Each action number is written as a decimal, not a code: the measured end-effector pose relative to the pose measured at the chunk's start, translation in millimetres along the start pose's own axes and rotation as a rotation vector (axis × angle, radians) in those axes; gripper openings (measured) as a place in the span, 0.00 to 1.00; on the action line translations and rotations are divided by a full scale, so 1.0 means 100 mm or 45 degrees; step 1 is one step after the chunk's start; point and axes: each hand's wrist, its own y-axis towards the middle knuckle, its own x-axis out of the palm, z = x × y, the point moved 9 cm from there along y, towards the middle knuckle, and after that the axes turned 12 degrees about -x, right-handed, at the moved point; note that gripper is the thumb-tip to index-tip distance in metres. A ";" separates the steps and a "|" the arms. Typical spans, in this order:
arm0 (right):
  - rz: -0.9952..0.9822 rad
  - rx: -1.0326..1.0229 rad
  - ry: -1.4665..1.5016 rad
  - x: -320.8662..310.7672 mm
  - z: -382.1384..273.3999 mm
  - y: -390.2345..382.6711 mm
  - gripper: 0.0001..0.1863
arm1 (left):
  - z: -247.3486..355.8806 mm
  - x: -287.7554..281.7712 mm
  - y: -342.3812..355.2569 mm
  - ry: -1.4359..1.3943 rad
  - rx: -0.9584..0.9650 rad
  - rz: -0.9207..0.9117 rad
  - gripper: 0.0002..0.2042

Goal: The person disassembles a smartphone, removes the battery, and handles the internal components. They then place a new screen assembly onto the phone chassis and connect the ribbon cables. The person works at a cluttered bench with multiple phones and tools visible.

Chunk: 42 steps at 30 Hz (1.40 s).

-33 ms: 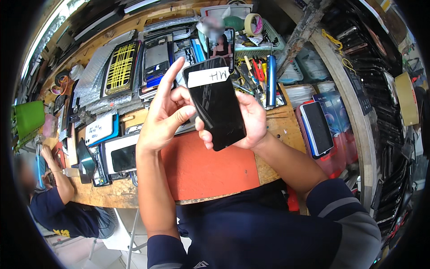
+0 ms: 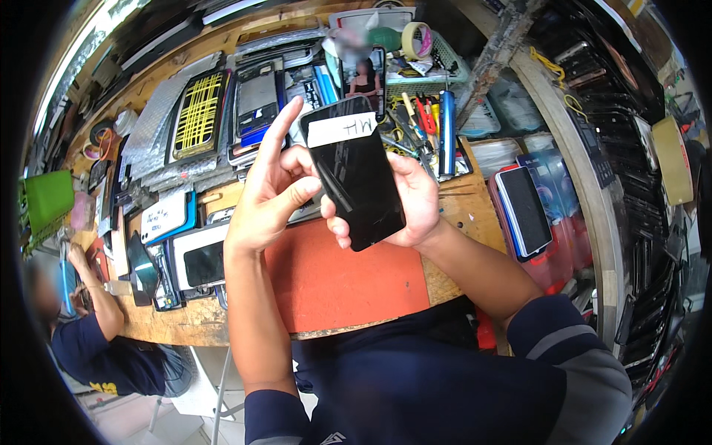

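Note:
A dark smartphone (image 2: 356,185) is gripped in my right hand (image 2: 417,199), its glossy black screen facing up. Across the phone's top end runs a white paper label (image 2: 341,128) with handwriting. The phone is tilted over the far edge of an orange-red work mat (image 2: 345,274). Beside its left edge is my left hand (image 2: 271,185), with the index finger stretched up, the thumb extended and the other fingers partly curled. I see nothing in that hand; whether its fingertips touch the phone I cannot tell.
Bubble-wrapped stacks and a yellow-patterned phone case (image 2: 199,115) lie beyond my left hand. Screwdrivers and pliers (image 2: 425,113) stand behind the phone, near a propped phone with a lit screen (image 2: 365,80). More phones (image 2: 525,211) rest at right. Another person (image 2: 96,326) works at far left.
The phone and both hands have barely shifted, with the whole view drifting slightly. My grip is the same.

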 end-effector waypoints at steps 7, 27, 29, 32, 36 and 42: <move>-0.068 0.015 0.034 -0.03 0.05 -0.02 0.42 | -0.03 0.03 0.00 -0.039 -0.046 -0.078 0.50; -0.100 0.058 0.057 -0.08 0.11 -0.05 0.43 | -0.14 -0.08 0.01 -0.092 -0.029 -0.070 0.44; -0.114 0.063 0.092 -0.07 0.11 -0.04 0.44 | -0.13 -0.07 0.00 -0.091 -0.037 -0.096 0.44; -0.127 0.067 0.085 -0.06 0.12 -0.04 0.44 | -0.11 -0.06 0.01 -0.119 -0.032 -0.121 0.44; -0.107 0.018 -0.005 -0.08 0.10 -0.04 0.42 | -0.13 -0.06 0.02 -0.122 -0.065 -0.113 0.45; -0.087 -0.013 -0.095 -0.14 0.12 -0.05 0.43 | -0.09 -0.35 0.05 -0.050 0.032 0.276 0.26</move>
